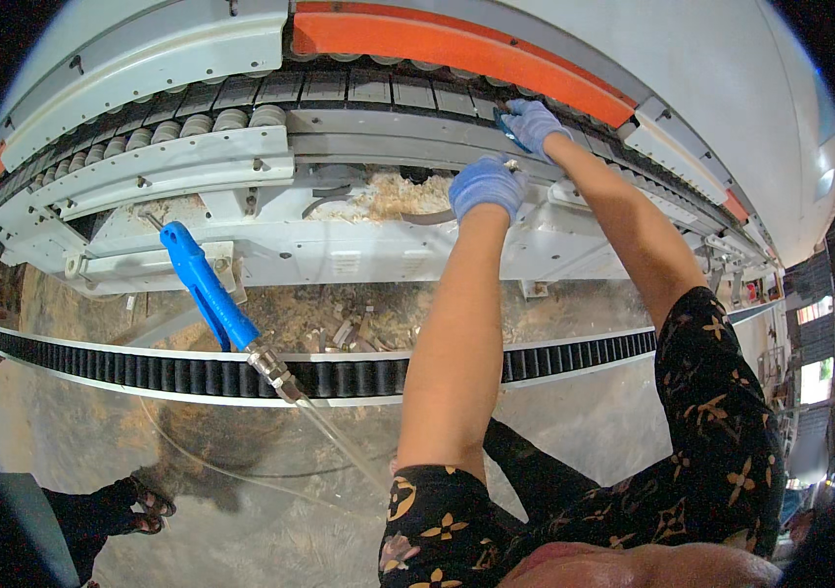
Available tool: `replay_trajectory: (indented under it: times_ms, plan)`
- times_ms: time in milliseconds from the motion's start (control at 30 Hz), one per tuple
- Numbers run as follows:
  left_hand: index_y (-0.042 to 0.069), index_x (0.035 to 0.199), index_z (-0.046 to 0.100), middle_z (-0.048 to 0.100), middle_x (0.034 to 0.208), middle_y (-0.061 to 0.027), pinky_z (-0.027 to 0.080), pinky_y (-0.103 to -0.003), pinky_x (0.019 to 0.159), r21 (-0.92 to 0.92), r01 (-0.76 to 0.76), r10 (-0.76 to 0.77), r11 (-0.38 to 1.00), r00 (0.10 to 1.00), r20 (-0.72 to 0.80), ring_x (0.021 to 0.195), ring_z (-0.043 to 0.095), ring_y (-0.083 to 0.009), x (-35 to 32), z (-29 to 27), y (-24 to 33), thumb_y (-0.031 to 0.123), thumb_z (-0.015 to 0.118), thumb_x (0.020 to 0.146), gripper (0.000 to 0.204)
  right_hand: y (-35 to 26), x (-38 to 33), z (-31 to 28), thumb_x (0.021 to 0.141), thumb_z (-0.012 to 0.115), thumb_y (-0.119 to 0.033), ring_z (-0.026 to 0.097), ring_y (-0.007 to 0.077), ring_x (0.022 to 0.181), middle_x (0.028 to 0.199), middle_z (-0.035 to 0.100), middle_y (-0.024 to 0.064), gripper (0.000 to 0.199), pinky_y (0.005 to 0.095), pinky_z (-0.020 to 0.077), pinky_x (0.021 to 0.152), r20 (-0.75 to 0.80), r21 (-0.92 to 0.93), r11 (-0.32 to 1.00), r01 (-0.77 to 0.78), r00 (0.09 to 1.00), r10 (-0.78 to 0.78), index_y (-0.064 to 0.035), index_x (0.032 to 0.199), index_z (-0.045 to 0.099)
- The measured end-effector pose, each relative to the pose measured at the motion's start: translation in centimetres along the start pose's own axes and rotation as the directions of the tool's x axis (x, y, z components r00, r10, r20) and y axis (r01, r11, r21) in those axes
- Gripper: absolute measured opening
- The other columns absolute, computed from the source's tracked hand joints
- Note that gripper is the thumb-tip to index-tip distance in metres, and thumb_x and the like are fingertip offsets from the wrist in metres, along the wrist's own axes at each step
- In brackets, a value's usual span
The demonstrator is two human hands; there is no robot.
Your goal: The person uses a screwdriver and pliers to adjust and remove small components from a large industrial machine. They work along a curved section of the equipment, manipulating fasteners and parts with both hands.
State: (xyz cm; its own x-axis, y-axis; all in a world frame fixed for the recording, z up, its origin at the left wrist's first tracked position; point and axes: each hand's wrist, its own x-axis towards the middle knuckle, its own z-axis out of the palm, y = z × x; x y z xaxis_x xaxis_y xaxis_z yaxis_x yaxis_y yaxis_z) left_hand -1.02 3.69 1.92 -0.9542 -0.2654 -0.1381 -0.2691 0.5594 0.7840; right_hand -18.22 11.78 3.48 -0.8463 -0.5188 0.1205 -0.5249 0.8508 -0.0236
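Observation:
Both my hands wear light blue-violet gloves and reach to a long white machine. My left hand (pixel 488 188) is closed at the machine's front rail (pixel 378 147), with a small metallic bit showing at its fingers; what it grips is mostly hidden. Farther in and to the right, my right hand (pixel 537 125) closes on a small dark object with a teal edge (pixel 509 127), whose kind I cannot make out. That hand is beside the segmented dark track (pixel 368 88), under an orange guard (pixel 456 44). Left of my arms, a blue air blow gun (pixel 207 284) hangs nozzle up.
A clear hose (pixel 344 436) runs from the blow gun. Black roller conveyor (pixel 358 378) crosses in front of the machine. Sawdust and wood scraps (pixel 358 328) litter the floor behind it. Another person's sandalled foot (pixel 151 505) is at lower left. White rollers (pixel 197 124) line the track.

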Motion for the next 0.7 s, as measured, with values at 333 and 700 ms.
replay_trajectory:
  times_ms: [333, 700]
  plan:
    - [0.012, 0.110, 0.061, 0.061, 0.108, -0.0153, 0.047, -0.039, 0.083, -0.028, -0.030, 0.026, 0.999, 0.989, -0.143, 0.098, 0.059, -0.0309, -0.1, 0.7, -0.4, 0.039, 0.059, 0.076, 0.043, 1.2, 0.7, 0.4, 0.084, 0.046, -0.043, 0.047, 0.0345, 0.114, 0.121, 0.051, 0.0197, 0.053, 0.0355, 0.0373, 0.097, 0.026, 0.163, 0.986, 0.023, 0.999, -0.028, -0.0016, 0.117, 0.054]
    - [0.012, 0.107, 0.062, 0.061, 0.107, -0.0147, 0.047, -0.039, 0.083, -0.020, -0.017, 0.014, 1.000, 0.992, -0.124, 0.098, 0.059, -0.0309, -0.1, 0.6, -0.3, 0.039, 0.060, 0.076, 0.041, 1.5, -0.5, 0.3, 0.085, 0.049, -0.031, 0.056, 0.0347, 0.101, 0.114, 0.056, 0.0185, 0.039, 0.0373, 0.0440, 0.087, -0.051, 0.157, 0.988, 0.016, 0.999, -0.008, -0.0024, 0.111, 0.057]
